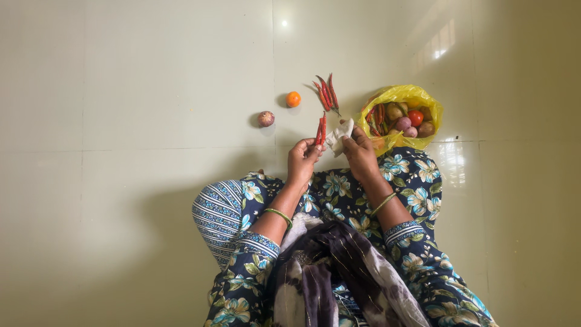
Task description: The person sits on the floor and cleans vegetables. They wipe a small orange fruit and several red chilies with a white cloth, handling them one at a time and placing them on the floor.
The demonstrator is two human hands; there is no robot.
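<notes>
I sit cross-legged on a pale tiled floor. My left hand [302, 158] pinches two red chillies [321, 129] by their lower ends, their tips pointing away from me. Just to the right, my right hand [359, 154] grips a crumpled white cloth [339, 136] that touches the chillies' side. Both wrists carry green bangles. A small pile of red chillies [326, 92] lies on the floor beyond my hands.
A yellow plastic bag [404, 95] at the right, open, holds chillies, a tomato, onions and potatoes. An orange fruit [293, 99] and a purplish onion [265, 118] lie on the floor ahead of me. My knees in floral cloth spread below.
</notes>
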